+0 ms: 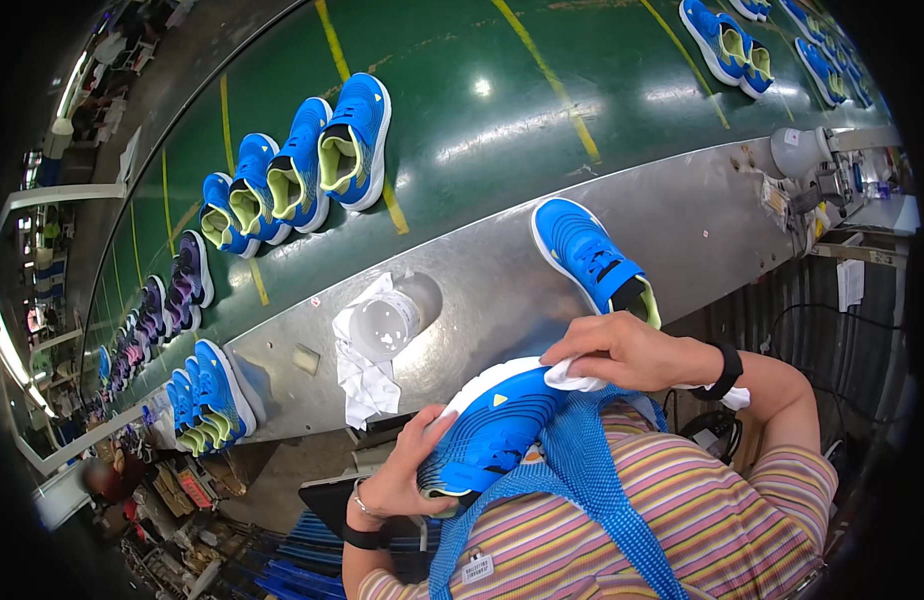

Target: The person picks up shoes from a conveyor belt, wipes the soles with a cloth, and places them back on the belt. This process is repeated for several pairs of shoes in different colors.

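Directly in front of the torso, at the near edge of the grey, sheet-metal surface (pixel 702 225), a blue sports shoe with dark curved lines, a white sole and lime lining (pixel 497 425) is held raised, toe toward the upper right and collar toward the lower left. The left hand (pixel 407 465) supports the heel end; its grip is wrapped around the shoe, thumb along the white sole edge and fingers at the collar. The right hand (pixel 637 352) has a narrow grip, pinching a folded white cloth (pixel 572 378) against the toe end. Beyond the right hand, a second blue shoe of matching pattern (pixel 589 250) rests on the surface, toe pointing away. Left of it, a round translucent container (pixel 382 325) sits on a crumpled white sheet (pixel 367 388), with a small beige block (pixel 305 360) just beside. Further left, a cluster of blue shoes (pixel 222 390) stands at the surface's edge. Behind the surface, a green belt with yellow stripes (pixel 462 100) carries a row of four blue shoes (pixel 353 120), plus further shoes toward both ends.
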Demonstrator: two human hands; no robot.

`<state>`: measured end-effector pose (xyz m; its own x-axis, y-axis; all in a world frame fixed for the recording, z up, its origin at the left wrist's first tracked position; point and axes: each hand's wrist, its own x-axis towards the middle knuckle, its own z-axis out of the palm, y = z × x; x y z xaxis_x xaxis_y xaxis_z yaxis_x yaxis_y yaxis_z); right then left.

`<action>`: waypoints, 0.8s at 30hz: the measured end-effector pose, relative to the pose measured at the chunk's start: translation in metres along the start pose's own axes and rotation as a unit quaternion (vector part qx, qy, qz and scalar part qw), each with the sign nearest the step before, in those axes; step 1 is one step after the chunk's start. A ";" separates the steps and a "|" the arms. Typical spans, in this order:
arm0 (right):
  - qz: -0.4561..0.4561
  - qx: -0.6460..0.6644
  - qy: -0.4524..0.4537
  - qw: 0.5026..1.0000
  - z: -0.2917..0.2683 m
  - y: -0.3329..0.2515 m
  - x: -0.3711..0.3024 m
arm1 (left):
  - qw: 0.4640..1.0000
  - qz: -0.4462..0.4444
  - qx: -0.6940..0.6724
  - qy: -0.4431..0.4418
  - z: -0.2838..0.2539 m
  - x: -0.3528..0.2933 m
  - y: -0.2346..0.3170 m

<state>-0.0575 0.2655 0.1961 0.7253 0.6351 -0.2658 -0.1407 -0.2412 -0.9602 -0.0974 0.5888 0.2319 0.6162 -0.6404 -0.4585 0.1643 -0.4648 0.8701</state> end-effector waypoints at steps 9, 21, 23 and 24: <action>0.016 0.023 0.015 1.000 0.023 0.006 0.006 | 0.982 -0.133 0.128 0.046 0.021 0.028 -0.013; -0.009 -0.029 -0.017 0.999 0.050 0.015 0.006 | 0.989 -0.097 0.087 0.074 0.038 0.014 -0.024; 0.014 -0.025 -0.012 0.999 0.054 0.016 0.007 | 0.989 -0.102 0.076 0.082 0.038 0.010 -0.023; -0.026 -0.027 -0.015 0.999 0.057 0.016 0.018 | 0.988 -0.097 0.098 0.066 0.037 0.013 -0.022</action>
<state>-0.0847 0.3149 0.1707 0.7095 0.6700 -0.2184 -0.0662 -0.2451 -0.9672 -0.1210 0.5681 0.2005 0.6851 -0.4486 -0.5740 0.1445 -0.6886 0.7106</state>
